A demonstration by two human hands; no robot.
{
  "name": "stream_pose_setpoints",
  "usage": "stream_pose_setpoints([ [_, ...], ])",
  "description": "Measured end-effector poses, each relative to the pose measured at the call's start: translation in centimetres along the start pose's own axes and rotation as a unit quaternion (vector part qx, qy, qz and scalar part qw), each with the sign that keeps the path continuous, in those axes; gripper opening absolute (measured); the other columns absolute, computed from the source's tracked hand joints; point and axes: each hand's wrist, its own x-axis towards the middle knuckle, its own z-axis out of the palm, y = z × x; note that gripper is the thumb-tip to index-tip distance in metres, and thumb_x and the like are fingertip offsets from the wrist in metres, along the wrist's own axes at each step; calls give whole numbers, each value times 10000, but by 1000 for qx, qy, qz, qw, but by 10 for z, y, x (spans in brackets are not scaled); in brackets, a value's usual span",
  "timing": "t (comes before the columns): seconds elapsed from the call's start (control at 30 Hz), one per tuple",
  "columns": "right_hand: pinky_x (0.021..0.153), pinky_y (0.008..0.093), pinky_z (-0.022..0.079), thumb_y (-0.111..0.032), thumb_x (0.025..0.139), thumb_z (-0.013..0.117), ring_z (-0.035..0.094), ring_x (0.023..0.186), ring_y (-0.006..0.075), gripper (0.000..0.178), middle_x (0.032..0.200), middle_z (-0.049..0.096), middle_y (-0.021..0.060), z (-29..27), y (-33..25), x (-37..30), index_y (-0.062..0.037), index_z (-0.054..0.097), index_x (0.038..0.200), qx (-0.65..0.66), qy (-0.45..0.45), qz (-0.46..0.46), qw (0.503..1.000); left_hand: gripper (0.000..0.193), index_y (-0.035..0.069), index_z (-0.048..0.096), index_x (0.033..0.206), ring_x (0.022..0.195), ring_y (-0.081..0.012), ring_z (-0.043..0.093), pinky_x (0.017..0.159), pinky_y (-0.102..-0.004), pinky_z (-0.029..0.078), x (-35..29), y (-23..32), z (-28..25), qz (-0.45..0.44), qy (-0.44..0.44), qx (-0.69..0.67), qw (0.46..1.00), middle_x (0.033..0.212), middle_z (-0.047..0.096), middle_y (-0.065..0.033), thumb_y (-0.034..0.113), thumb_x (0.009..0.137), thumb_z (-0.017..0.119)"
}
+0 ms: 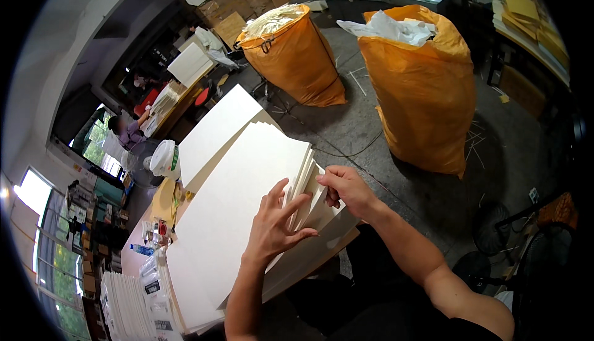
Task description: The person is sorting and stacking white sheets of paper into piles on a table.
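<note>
A fanned stack of large white sheets (247, 174), like paper or thin card, lies on the table in front of me. At its right edge several sheets curl up and stand apart. My left hand (275, 223) rests by these raised edges, its fingers spread and the thumb pointing right. On the other side of the edges my right hand (346, 189) is closed, pinching the sheet edges between thumb and fingers. How many sheets it grips is hidden. Another white sheet or board (216, 131) lies beyond the stack.
Two orange sacks (297, 63) (421, 93) stuffed with white scrap stand on the floor ahead. A white bucket (164, 158), a blue-capped bottle (142, 250) and bundled white stacks (124, 304) sit at the left. Another person (130, 131) works at a far table.
</note>
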Motion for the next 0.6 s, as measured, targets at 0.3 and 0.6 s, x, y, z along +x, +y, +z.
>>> stream_pose_setpoints([
  [0.3,497,256,428,-247,1033,632,568,557,105,310,639,554,9,-12,0,0,-93,556,775,-36,-25,13,999,664,240,688,1324,1286,-377,557,1052,-484,538,6,-2,-10,-6,-54,-27,998,1535,451,-183,334,717,941],
  [0.6,509,267,456,-312,1029,623,606,582,116,343,640,564,10,-21,8,-7,-78,569,784,-192,6,-97,976,525,237,682,1341,1267,-441,600,1017,-497,566,3,8,2,-22,-40,-1,999,1597,392,-241,21,862,691],
])
